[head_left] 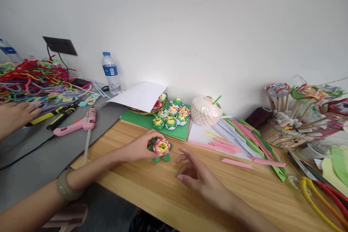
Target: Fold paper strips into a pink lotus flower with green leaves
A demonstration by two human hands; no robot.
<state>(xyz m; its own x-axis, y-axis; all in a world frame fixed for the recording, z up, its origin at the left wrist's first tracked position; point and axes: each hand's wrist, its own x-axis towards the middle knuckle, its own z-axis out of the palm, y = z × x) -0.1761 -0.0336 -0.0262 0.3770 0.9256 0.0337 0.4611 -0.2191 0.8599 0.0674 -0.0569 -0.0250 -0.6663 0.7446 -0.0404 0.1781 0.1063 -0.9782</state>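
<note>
My left hand pinches a folded paper flower by its left side, just above the wooden table. The flower has a yellow middle, pink petals and green leaves spread below. To its right, my right hand holds nothing, its fingers curved and apart, a short gap from the flower. Behind the hands, several finished paper flowers with green, white, yellow and pink petals stand on green paper. A white sheet partly covers a basket of more flowers.
A pink glue gun lies left on the grey table, near another person's hand. Right are a white netted ball, pink paper strips, scissors and a jar of stemmed flowers. A water bottle stands behind.
</note>
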